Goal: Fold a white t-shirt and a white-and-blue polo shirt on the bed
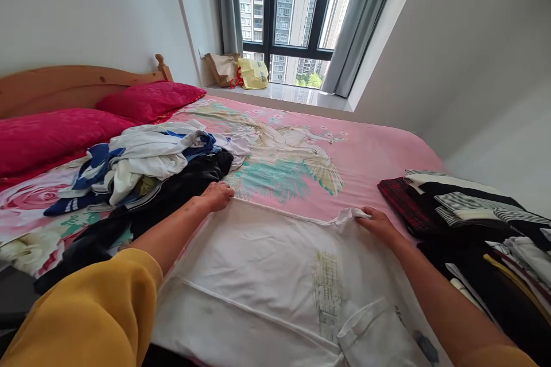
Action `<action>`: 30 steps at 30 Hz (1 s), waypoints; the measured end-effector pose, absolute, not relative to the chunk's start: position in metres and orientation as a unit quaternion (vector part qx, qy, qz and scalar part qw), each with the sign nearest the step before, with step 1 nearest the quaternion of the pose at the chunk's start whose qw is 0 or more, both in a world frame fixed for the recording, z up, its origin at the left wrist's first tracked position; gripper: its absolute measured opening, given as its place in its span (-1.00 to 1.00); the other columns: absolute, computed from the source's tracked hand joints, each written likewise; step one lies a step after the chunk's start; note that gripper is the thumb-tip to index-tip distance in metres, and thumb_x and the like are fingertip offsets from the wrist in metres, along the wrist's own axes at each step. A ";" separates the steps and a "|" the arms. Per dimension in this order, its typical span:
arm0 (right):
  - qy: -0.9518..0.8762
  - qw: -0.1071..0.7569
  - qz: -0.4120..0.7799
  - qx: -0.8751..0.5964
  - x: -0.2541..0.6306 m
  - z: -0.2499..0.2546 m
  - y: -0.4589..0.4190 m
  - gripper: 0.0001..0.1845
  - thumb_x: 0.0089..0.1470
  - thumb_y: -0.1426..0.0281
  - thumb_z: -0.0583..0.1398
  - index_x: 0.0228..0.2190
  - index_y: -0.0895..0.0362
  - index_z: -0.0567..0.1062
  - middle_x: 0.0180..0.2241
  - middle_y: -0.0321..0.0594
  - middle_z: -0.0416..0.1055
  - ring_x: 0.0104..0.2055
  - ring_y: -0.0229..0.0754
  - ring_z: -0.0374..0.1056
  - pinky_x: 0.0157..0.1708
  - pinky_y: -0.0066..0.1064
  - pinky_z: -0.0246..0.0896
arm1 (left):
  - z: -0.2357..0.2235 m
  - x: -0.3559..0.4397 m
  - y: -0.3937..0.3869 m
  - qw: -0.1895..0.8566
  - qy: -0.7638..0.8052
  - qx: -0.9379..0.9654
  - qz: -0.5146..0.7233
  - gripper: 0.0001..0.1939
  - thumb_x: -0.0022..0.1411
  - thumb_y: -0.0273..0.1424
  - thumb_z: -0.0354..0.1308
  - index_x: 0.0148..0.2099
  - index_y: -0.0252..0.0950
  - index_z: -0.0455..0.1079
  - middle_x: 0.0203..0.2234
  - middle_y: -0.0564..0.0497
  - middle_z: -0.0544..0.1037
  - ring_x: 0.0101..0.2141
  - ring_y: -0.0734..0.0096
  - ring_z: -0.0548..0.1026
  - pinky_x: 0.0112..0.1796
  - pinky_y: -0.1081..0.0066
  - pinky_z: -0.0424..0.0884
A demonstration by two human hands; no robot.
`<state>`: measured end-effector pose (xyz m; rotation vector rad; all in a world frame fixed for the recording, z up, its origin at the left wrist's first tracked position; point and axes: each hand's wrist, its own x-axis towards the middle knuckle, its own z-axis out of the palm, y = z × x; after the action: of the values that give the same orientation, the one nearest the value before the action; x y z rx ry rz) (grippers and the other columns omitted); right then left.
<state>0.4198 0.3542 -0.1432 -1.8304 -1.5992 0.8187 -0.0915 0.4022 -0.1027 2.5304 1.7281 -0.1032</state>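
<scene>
A white shirt [267, 275] lies spread flat on the bed in front of me, with a faint green print showing through near its right side. My left hand [217, 195] is closed on the shirt's far left corner. My right hand [379, 223] is closed on the far right corner, where the cloth is bunched up a little. Both arms reach forward over the shirt, and a yellow sleeve [86, 315] covers my left upper arm.
A loose heap of white, blue and black clothes [146, 166] lies to the left. Folded dark and striped clothes [469, 212] are stacked at the right. The pink floral bedsheet [327, 155], two red pillows [51, 135] and a window sill with bags [241, 71] lie beyond.
</scene>
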 end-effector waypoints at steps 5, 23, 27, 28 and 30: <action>-0.639 0.299 0.280 -0.651 0.419 -0.099 0.275 -0.67 -0.07 0.10 0.16 -0.37 0.09 0.37 -0.57 -0.36 0.27 -0.55 -0.31 0.15 -0.54 -0.50 0.06 | -0.074 -0.106 0.347 0.030 0.534 0.845 -0.003 -0.71 0.09 -0.53 -0.08 -0.29 -0.21 0.46 -0.31 -0.03 0.51 -0.15 0.28 0.36 -0.02 0.25 0.11; -0.714 0.176 0.191 -0.650 0.373 -0.148 0.089 -0.64 -0.17 0.48 0.01 -0.24 0.01 0.32 -0.23 -0.23 0.40 -0.16 -0.06 0.33 -0.14 -0.22 0.22 | -0.135 -0.161 0.219 0.066 0.571 0.814 0.076 -0.62 0.04 -0.50 -0.01 -0.12 -0.16 0.47 -0.07 -0.04 0.46 -0.03 0.22 0.35 0.01 0.23 0.19; -0.689 0.198 0.159 -0.679 0.375 -0.138 0.089 -0.43 -0.11 0.43 0.01 0.02 -0.02 0.21 -0.10 -0.25 0.38 -0.12 -0.08 0.35 -0.17 -0.28 0.25 | -0.134 -0.161 0.212 0.044 0.576 0.812 0.084 -0.51 0.00 -0.54 -0.01 0.01 -0.18 0.40 0.09 -0.08 0.35 0.11 0.18 0.24 0.10 0.15 0.12; -0.687 0.203 0.153 -0.681 0.375 -0.135 0.090 -0.38 -0.10 0.43 0.01 0.07 -0.03 0.16 -0.09 -0.25 0.38 -0.13 -0.10 0.36 -0.18 -0.30 0.25 | -0.134 -0.159 0.211 0.041 0.575 0.813 0.087 -0.49 0.01 -0.55 -0.01 0.04 -0.18 0.38 0.11 -0.07 0.33 0.13 0.19 0.22 0.12 0.14 0.09; -0.687 0.204 0.145 -0.682 0.374 -0.133 0.090 -0.37 -0.09 0.41 0.01 0.09 -0.02 0.14 -0.12 -0.26 0.40 -0.19 -0.11 0.38 -0.22 -0.31 0.27 | -0.134 -0.154 0.208 0.039 0.569 0.816 0.094 -0.51 0.04 -0.54 -0.02 0.05 -0.18 0.37 0.13 -0.06 0.33 0.16 0.23 0.20 0.15 0.13 0.06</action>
<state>0.3742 0.0899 -0.1329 -1.9030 -1.9169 0.4044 -0.1535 0.2082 -0.1344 2.5021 1.7433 0.2867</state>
